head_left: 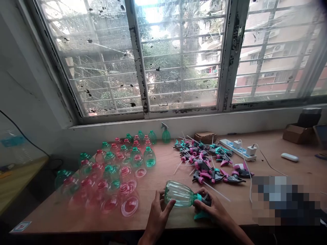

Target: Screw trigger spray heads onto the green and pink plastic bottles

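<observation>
Near the table's front edge, a clear green spray bottle [179,194] lies sideways between my hands. My left hand [160,213] is closed around its base, thumb on the near side. With its fingers around the collar and the dark trigger head, my right hand [211,206] grips the other end. The green trigger [203,215] points down below that hand. Beyond my right hand is a pile of loose spray heads [204,163] in pink, teal and dark grey, with thin white tubes. Several pink and green bottles without heads [125,173] stand to the left.
One green bottle with a spray head [166,134] stands by the wall. A white power strip [237,149] with plugs and cables lies right of the pile. Cardboard boxes [297,133] sit at the far right. The wooden table's front edge [97,229] runs below my hands.
</observation>
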### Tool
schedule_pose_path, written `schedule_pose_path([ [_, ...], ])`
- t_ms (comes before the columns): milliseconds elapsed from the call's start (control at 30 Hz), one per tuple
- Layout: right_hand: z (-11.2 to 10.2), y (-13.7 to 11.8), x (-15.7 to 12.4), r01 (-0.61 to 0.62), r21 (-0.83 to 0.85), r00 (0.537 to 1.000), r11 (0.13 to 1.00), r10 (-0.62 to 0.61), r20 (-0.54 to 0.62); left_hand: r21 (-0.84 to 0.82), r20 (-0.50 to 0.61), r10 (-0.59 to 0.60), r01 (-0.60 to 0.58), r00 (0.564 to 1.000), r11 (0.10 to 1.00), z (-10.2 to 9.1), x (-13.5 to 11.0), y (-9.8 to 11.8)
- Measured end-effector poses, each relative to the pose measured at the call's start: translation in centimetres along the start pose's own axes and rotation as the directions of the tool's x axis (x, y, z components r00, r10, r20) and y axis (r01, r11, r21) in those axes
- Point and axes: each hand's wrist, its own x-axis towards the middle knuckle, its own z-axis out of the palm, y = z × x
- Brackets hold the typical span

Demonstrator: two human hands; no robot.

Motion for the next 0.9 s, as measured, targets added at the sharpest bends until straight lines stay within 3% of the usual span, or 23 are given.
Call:
schedule_pose_path([
  [200,0.2,-0.2,0.1,0.043,-0.081,0.999,0.996,-0.046,-0.03,0.01,-0.065,0.007,-0.007,0.998,1.0,0.2,-0.3,-0.1],
  [333,0.3,-0.1,-0.1,0.039,-0.082,0.999,0.996,-0.041,-0.023,0.008,-0.042,0.011,-0.011,0.999,1.0,0.1,-0.2,-0.2],
  [567,-0.4,-0.2,-0.1,-0.016,0.045,1.0,0.999,0.016,-0.003,0.223,-0.052,0.235,-0.218,0.971,0.95,-0.2,0.5,-1.8],
  [700,-0.4,-0.4,0.0,-0.011,0.066,1.0,0.998,0.011,0.004,0.243,-0.028,0.202,-0.189,0.979,0.951,-0.2,0.2,-1.5],
  [900,0.2,-0.5,-0.1,0.05,-0.083,0.999,0.995,-0.05,0.002,0.143,-0.025,0.087,-0.082,0.996,0.986,0.0,0.1,-0.3],
])
